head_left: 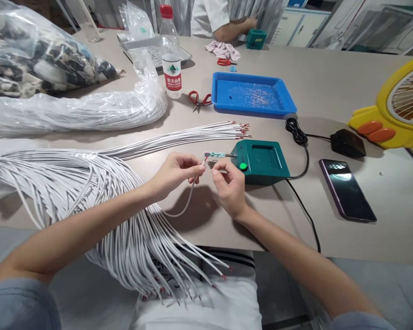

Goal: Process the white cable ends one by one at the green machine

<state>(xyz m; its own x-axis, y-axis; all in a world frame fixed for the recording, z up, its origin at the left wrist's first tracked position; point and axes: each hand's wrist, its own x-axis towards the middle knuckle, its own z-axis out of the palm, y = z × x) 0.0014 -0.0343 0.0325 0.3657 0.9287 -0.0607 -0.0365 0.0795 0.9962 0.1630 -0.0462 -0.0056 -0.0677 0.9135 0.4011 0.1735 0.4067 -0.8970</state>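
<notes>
Pinched in my left hand (181,174) is a white cable (189,198), its red inner wire end up at the light-green tip (215,155) of a small machine. That green machine (261,160) has a round bright-green button and sits right of my hands. Beside the tip, my right hand (229,185) has thumb and forefinger pressed together; whatever lies between them is too small to make out. A big bundle of white cables (124,220) spreads under my left forearm and over the table edge. More cables with red ends (192,133) lie straight behind my hands.
A blue tray (254,94) with tiny scraps, red-handled snips (198,101) and a water bottle (172,68) stand behind. To the right are a phone (347,189), a black adapter (347,142) and a yellow fan (392,105). Bagged cables (75,112) lie left. Another person's arm (232,31) is across the table.
</notes>
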